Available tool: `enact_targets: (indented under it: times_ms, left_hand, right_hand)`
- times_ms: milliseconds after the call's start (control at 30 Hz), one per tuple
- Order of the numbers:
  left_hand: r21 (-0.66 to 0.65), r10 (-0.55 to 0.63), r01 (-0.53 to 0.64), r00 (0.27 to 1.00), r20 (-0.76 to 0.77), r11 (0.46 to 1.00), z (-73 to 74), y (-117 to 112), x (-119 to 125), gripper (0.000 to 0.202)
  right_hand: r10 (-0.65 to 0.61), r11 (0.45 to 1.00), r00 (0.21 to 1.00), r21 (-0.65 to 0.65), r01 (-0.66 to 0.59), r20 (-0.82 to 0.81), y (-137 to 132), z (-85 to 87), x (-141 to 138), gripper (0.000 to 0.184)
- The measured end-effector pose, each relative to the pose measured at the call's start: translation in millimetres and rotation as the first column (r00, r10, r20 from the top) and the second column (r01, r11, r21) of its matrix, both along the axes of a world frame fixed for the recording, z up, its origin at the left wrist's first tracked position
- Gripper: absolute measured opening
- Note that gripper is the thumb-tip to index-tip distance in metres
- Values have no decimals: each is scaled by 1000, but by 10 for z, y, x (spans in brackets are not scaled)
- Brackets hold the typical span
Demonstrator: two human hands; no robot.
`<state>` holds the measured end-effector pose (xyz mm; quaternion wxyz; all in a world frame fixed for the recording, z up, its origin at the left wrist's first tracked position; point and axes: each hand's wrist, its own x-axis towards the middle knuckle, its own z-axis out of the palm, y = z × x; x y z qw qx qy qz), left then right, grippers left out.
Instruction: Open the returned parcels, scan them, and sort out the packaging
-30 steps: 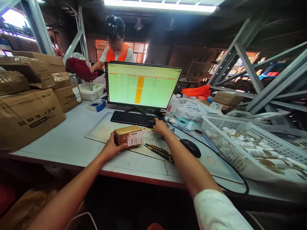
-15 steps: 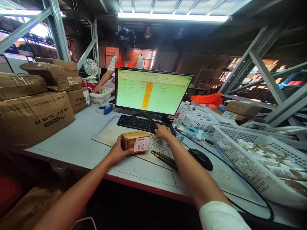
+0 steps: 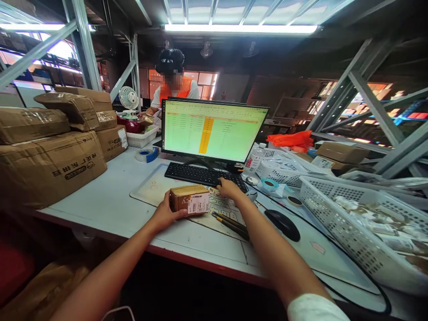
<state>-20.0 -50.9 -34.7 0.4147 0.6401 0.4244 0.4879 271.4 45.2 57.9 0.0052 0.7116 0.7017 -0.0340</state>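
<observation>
A small brown cardboard box (image 3: 189,199) with a white barcode label rests on the desk mat in front of me. My left hand (image 3: 164,213) grips its left end, thumb along the front. My right hand (image 3: 228,187) lies on the right end of the black keyboard (image 3: 203,174), fingers bent down onto the keys. Behind the keyboard stands a monitor (image 3: 212,130) showing a green spreadsheet with an orange column.
Taped cartons (image 3: 50,142) are stacked at the left. A black mouse (image 3: 282,224) and a box cutter (image 3: 230,223) lie to the right of the box. White baskets (image 3: 361,223) of goods fill the right. A person in an orange vest (image 3: 174,87) works behind the monitor.
My hands stay on the box and the keyboard. The view has risen and shifted a little. The person behind the monitor has drawn their arm in from the basket.
</observation>
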Motion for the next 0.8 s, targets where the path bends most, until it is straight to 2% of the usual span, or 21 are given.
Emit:
enact_targets:
  times_ms: [100, 200, 267, 333, 400, 500, 567, 600, 667, 733, 800]
  left_hand:
    - [-5, -8, 8, 1000, 23, 1000, 9, -2, 7, 103]
    - [-3, 3, -3, 1000, 22, 1000, 36, -10, 14, 105]
    - [9, 65, -66, 998, 14, 998, 49, -15, 16, 108]
    - [59, 154, -154, 988, 16, 986, 48, -17, 15, 107]
    - [164, 245, -244, 969, 10, 956, 34, -15, 11, 102]
    - [373, 384, -337, 921, -58, 864, 7, -15, 4, 94]
    - [484, 460, -358, 882, -107, 799, -1, -21, -2, 90]
    - [520, 487, -362, 865, -121, 773, -1, -25, -6, 89]
    - [545, 513, -377, 851, -115, 749, 3, -29, -15, 88]
    - [500, 476, -382, 876, -71, 777, 8, -29, -26, 87]
    - [407, 360, -322, 933, -19, 855, 10, -29, -36, 88]
  right_hand:
    - [131, 988, 991, -85, -131, -10, -278, 101, -8, 41]
    - [217, 948, 976, -238, -213, -11, -576, 105, 9, 49]
    - [226, 928, 974, -304, -214, 2, -711, 54, 20, 53]
    - [211, 928, 977, -317, -194, 21, -769, -2, 24, 48]
    - [207, 933, 978, -304, -192, 16, -758, -22, 20, 39]
    - [285, 931, 945, -188, -313, -161, -676, 40, -18, 23]
    - [331, 920, 852, -61, -387, -406, -612, 101, -87, 24]
    - [320, 919, 773, -19, -393, -547, -579, 120, -139, 27]
    - [219, 930, 576, -10, -367, -787, -514, 114, -270, 28]
    - [110, 945, 400, -29, -325, -910, -448, 50, -405, 24]
    - [75, 961, 322, -17, -274, -944, -395, -46, -500, 18]
